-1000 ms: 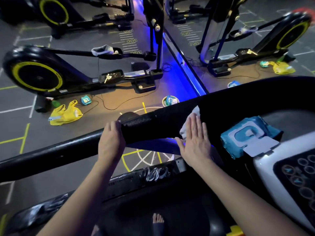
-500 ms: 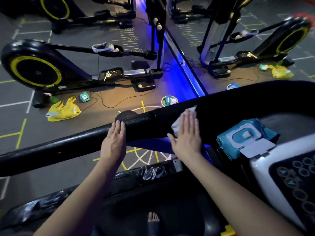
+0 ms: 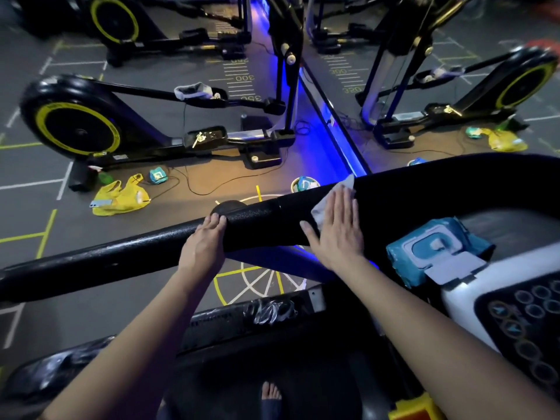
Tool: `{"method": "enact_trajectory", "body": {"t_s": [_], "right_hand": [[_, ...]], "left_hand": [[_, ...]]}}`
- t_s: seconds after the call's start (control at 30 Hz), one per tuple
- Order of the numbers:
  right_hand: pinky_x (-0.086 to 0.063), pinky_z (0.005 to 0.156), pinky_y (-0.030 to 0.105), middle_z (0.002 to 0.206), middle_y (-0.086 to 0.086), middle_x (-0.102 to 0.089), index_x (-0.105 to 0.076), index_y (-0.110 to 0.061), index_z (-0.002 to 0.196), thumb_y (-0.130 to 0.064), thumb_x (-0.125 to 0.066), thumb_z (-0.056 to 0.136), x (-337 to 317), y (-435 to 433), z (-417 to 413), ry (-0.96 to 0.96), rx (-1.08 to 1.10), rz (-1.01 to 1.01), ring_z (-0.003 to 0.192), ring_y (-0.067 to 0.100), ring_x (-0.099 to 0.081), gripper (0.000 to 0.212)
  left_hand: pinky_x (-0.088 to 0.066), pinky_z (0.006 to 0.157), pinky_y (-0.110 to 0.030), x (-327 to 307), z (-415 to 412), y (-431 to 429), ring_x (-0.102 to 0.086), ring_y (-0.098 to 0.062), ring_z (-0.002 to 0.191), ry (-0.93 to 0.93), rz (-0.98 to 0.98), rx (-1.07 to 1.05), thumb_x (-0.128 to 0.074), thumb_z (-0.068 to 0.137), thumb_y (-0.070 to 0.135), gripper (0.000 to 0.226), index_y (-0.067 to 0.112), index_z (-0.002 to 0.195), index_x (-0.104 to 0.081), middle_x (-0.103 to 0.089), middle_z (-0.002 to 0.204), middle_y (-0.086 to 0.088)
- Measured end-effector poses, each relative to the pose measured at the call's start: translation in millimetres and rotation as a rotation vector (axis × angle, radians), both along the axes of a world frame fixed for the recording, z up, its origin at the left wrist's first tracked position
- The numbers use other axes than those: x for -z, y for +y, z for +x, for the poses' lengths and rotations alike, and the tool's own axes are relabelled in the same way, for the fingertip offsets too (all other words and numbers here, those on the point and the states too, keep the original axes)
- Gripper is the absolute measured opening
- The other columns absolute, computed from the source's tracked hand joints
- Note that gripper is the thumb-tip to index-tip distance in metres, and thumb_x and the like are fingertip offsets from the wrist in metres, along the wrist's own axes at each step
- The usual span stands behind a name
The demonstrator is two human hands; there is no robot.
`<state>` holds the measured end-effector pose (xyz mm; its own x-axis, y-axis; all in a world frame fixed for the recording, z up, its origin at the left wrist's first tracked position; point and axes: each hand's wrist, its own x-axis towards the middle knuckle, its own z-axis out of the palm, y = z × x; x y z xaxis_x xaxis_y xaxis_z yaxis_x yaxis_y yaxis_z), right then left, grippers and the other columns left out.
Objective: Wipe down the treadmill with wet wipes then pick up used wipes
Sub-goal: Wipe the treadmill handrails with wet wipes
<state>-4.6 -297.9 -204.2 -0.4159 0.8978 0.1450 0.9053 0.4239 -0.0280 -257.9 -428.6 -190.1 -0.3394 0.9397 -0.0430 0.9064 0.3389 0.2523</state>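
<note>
The treadmill's black handrail (image 3: pixel 121 256) runs across the view from lower left to upper right. My right hand (image 3: pixel 336 231) lies flat with straight fingers on a white wet wipe (image 3: pixel 333 198), pressing it against the padded part of the rail. My left hand (image 3: pixel 206 244) rests on the rail a little to the left, fingers over its top. A blue pack of wet wipes (image 3: pixel 436 250) with its lid flipped up sits on the console (image 3: pixel 515 310) at the right.
Beyond the rail stands an exercise machine with a yellow-rimmed wheel (image 3: pixel 75 131). A yellow bag (image 3: pixel 121 197), a small blue pack (image 3: pixel 157 175) and a round tub (image 3: pixel 303 184) lie on the floor. A mirror wall (image 3: pixel 333 116) with blue light runs behind.
My right hand slid the wipe a little to the right and up along the rail. My left hand has stayed on the rail.
</note>
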Motion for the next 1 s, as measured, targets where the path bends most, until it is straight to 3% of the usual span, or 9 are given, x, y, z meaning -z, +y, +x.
{"method": "enact_trajectory", "body": {"t_s": [0.13, 0.2, 0.3, 0.47, 0.57, 0.67, 0.77, 0.87, 1.0], "right_hand": [[0.005, 0.126, 0.046, 0.165, 0.021, 0.016, 0.009, 0.002, 0.157, -0.072, -0.008, 0.097, 14, -18, -53, -0.117, -0.394, -0.032, 0.154, 0.031, 0.018, 0.097], [0.001, 0.127, 0.047, 0.166, 0.020, 0.016, 0.008, 0.002, 0.157, -0.070, -0.014, 0.099, 26, -28, -63, -0.176, -0.494, 0.023, 0.154, 0.030, 0.018, 0.095], [-0.003, 0.127, 0.045, 0.167, 0.018, 0.010, 0.000, 0.002, 0.158, -0.065, -0.023, 0.101, 34, -27, -65, -0.144, -0.489, 0.083, 0.156, 0.029, 0.008, 0.091], [0.002, 0.126, 0.047, 0.165, 0.022, 0.016, 0.008, 0.005, 0.156, -0.067, -0.014, 0.098, 37, -37, -85, -0.162, -0.484, 0.052, 0.155, 0.032, 0.014, 0.095], [-0.003, 0.126, 0.049, 0.165, 0.022, 0.017, 0.010, 0.004, 0.156, -0.068, -0.016, 0.098, 46, -57, -133, -0.198, -0.615, 0.070, 0.154, 0.033, 0.015, 0.096], [0.004, 0.126, 0.049, 0.164, 0.021, 0.024, 0.016, 0.003, 0.155, -0.068, -0.018, 0.099, 53, -85, -181, -0.237, -0.703, 0.056, 0.153, 0.033, 0.022, 0.097], [0.000, 0.127, 0.046, 0.166, 0.020, 0.016, 0.009, 0.002, 0.157, -0.062, -0.026, 0.100, 55, -93, -200, -0.194, -0.787, 0.077, 0.155, 0.031, 0.014, 0.092], [-0.012, 0.125, 0.044, 0.168, 0.018, -0.004, -0.006, 0.001, 0.159, -0.051, -0.037, 0.098, 57, -73, -192, -0.106, -0.843, 0.115, 0.156, 0.027, -0.004, 0.086], [-0.012, 0.126, 0.047, 0.168, 0.020, -0.004, -0.005, 0.004, 0.158, -0.036, -0.035, 0.098, 62, -72, -192, -0.085, -0.767, 0.151, 0.156, 0.030, -0.004, 0.078]], "left_hand": [[-0.039, 0.116, -0.044, -6, -14, 1, -0.041, -0.030, 0.148, -0.078, -0.004, 0.014, -0.050, 0.090, -0.007, 0.068, 0.014, 0.155, -0.045, -0.041, 0.162, -0.008], [-0.046, 0.106, -0.044, -11, -20, -14, -0.053, -0.034, 0.136, -0.084, 0.076, -0.016, -0.052, 0.090, -0.005, 0.064, 0.017, 0.150, -0.053, -0.054, 0.153, -0.009], [-0.054, 0.083, -0.042, -6, -33, -61, -0.064, -0.035, 0.115, -0.050, 0.253, -0.167, -0.052, 0.085, -0.011, 0.066, 0.018, 0.144, -0.061, -0.066, 0.133, -0.011], [-0.051, 0.083, -0.053, 5, -96, -133, -0.058, -0.047, 0.102, -0.030, 0.301, -0.464, -0.049, 0.084, -0.012, 0.047, 0.004, 0.125, -0.068, -0.060, 0.107, -0.025], [-0.048, 0.085, -0.055, 1, -122, -159, -0.055, -0.047, 0.107, -0.049, 0.226, -0.630, -0.050, 0.092, -0.002, 0.039, 0.004, 0.128, -0.063, -0.057, 0.111, -0.025], [-0.048, 0.085, -0.053, 2, -140, -177, -0.055, -0.044, 0.113, -0.055, 0.178, -0.587, -0.050, 0.096, 0.004, 0.039, 0.007, 0.133, -0.060, -0.058, 0.118, -0.022], [-0.046, 0.083, -0.051, 5, -166, -187, -0.054, -0.044, 0.111, -0.094, 0.187, -0.589, -0.049, 0.098, 0.003, 0.036, 0.006, 0.132, -0.059, -0.057, 0.116, -0.022], [-0.045, 0.088, -0.049, 9, -196, -199, -0.052, -0.042, 0.113, -0.106, 0.165, -0.638, -0.046, 0.091, -0.010, 0.054, 0.008, 0.141, -0.056, -0.054, 0.118, -0.021], [-0.044, 0.099, -0.051, 11, -229, -222, -0.048, -0.040, 0.124, -0.042, 0.141, -0.615, -0.041, 0.086, -0.014, 0.065, 0.011, 0.145, -0.055, -0.054, 0.129, -0.020]]}}
